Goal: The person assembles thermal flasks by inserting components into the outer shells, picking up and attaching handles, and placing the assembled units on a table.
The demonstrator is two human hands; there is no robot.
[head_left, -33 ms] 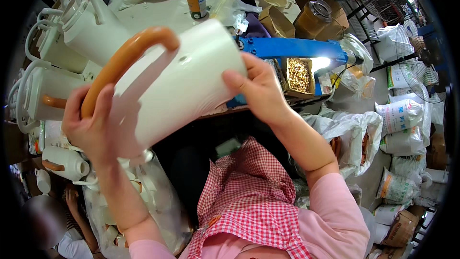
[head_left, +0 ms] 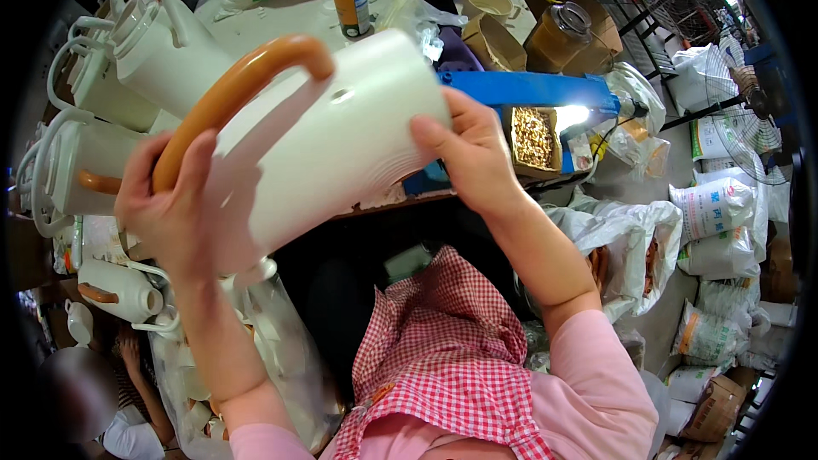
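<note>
Both hands clamp one white jug (head_left: 341, 145), held tilted over the lap: left hand (head_left: 166, 213) at the orange handle (head_left: 230, 89) end, right hand (head_left: 473, 153) on the base. Long axis runs left-right. Beyond, more jugs (head_left: 145, 51) and a spray can (head_left: 351, 2) stand on the bench.

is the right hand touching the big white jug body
Touching. The head view shows the right hand pressed flat on the bottom end of the white jug, fingers spread over its edge, while the left hand holds the end by the orange handle.
</note>
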